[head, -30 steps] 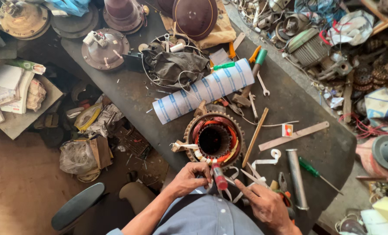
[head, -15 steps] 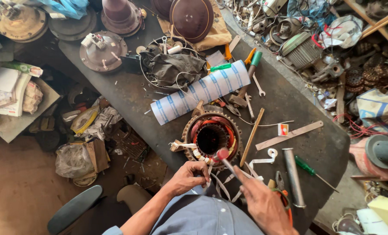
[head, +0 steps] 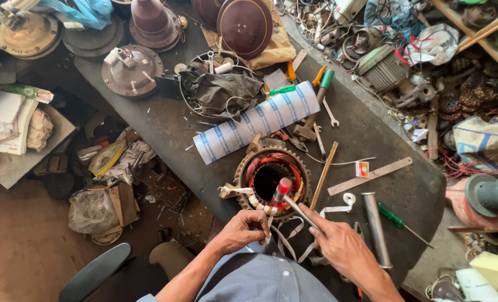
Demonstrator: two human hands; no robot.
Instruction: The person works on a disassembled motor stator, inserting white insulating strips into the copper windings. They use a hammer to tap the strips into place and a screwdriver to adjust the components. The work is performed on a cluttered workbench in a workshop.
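The stator (head: 272,180) sits just below the centre of the frame, at the near edge of your bench (head: 372,134). It is a round toothed steel ring, with reddish copper windings lining a dark bore and white tape (head: 257,202) tied around the coils on its near side. Loose white strips trail from it toward you.

Your right hand (head: 343,246) is clenched around the shaft of a small mallet (head: 291,200), whose red head rests over the stator's near rim. Your left hand (head: 242,230) is closed on the white tape at the rim's lower left, fingers pinching it.

Just above the stator lies a roll (head: 257,122) of white sheet with blue stripes, slanting from lower left to upper right. To the right, a small orange and white tag (head: 362,168) lies on a flat grey ruler (head: 370,176). A wooden stick (head: 323,175) leans just beside the stator's right edge. A steel tube (head: 376,229) and a green screwdriver (head: 402,222) lie right of your right hand.

At far left, a green and white carton (head: 28,93) lies above stacked papers (head: 6,120). At lower right is a pale yellow box (head: 497,270), and at right a white and blue sack (head: 481,140).
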